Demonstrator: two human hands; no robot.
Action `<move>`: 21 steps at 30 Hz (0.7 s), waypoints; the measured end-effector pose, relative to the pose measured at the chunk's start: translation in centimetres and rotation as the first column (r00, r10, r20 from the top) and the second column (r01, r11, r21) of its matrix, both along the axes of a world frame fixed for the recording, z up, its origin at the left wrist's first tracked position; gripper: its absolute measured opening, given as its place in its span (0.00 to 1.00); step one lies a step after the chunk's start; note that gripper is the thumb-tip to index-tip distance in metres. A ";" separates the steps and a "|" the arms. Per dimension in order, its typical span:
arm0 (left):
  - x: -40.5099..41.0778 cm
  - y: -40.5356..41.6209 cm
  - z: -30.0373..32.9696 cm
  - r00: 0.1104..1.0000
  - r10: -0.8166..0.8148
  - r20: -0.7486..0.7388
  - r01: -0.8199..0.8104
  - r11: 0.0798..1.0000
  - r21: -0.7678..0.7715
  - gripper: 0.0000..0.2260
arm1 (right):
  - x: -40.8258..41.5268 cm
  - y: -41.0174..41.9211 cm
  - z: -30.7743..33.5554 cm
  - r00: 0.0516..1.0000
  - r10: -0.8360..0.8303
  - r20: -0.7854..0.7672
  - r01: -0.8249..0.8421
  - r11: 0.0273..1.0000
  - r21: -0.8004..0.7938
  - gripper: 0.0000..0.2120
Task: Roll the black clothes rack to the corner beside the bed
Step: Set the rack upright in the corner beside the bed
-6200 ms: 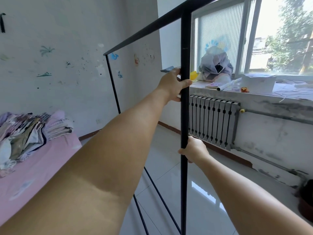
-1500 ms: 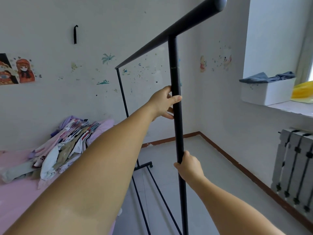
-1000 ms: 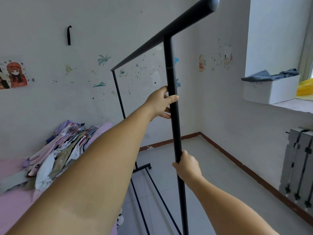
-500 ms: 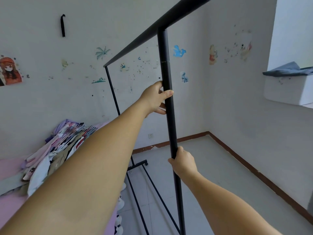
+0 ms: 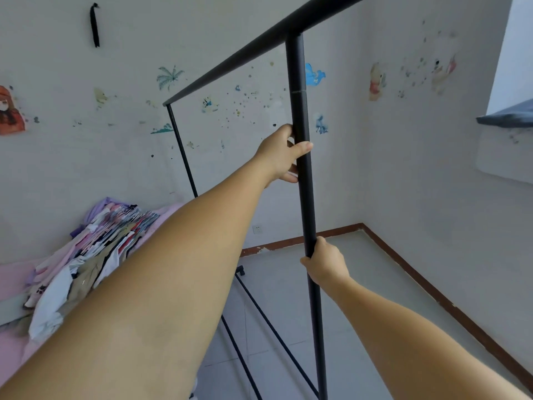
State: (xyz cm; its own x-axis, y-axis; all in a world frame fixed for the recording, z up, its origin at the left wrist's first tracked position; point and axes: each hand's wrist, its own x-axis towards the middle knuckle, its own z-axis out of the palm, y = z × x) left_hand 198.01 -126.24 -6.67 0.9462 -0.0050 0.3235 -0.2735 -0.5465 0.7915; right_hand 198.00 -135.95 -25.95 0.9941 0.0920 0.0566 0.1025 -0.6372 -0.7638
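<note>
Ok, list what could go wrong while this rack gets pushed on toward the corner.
1. Both hands, left hand and right hand, grip one upright of the black clothes rack; the far end could swing wide, perhaps into the sticker-covered wall.
2. The far foot runs close to the bed and could catch it or the clothes pile.

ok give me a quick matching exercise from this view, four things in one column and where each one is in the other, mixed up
Things:
1. left hand
2. right hand
3. pile of clothes
4. black strip

Places:
A. on the pink bed
B. high on the wall
C. low on the near upright of the black clothes rack
D. higher on the same upright

Pairs: 1-D, 2-C, 3-A, 4-B
</note>
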 end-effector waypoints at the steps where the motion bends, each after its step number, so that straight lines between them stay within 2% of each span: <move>1: 0.9 -0.7 0.0 1.000 -0.006 0.001 0.006 1.000 0.002 0.07 | 0.7 -0.6 0.1 1.000 -0.017 -0.003 0.017 1.000 0.002 0.13; 8: 6.9 -3.9 0.2 1.000 -0.031 0.002 0.031 0.999 0.041 0.13 | 5.7 -3.6 0.1 0.996 -0.086 -0.003 0.086 0.996 0.013 0.12; 12: 11.0 -5.6 0.2 0.996 -0.089 -0.001 0.089 0.995 0.040 0.10 | 10.0 -5.5 -0.1 0.989 -0.149 0.011 0.149 0.989 -0.004 0.12; 15: 15.1 -6.9 0.2 0.993 -0.115 -0.005 0.115 0.993 -0.015 0.08 | 14.2 -7.9 0.1 0.975 -0.221 0.033 0.221 0.975 -0.023 0.11; 18: 18.8 -7.3 -0.1 0.990 -0.130 -0.053 0.129 0.991 -0.020 0.09 | 17.8 -9.7 0.6 0.970 -0.241 0.034 0.242 0.969 -0.046 0.11; 21: 22.2 -8.6 -1.4 0.970 -0.210 -0.119 0.211 0.977 -0.001 0.14 | 21.0 -10.7 0.4 0.970 -0.243 0.032 0.244 0.969 -0.043 0.11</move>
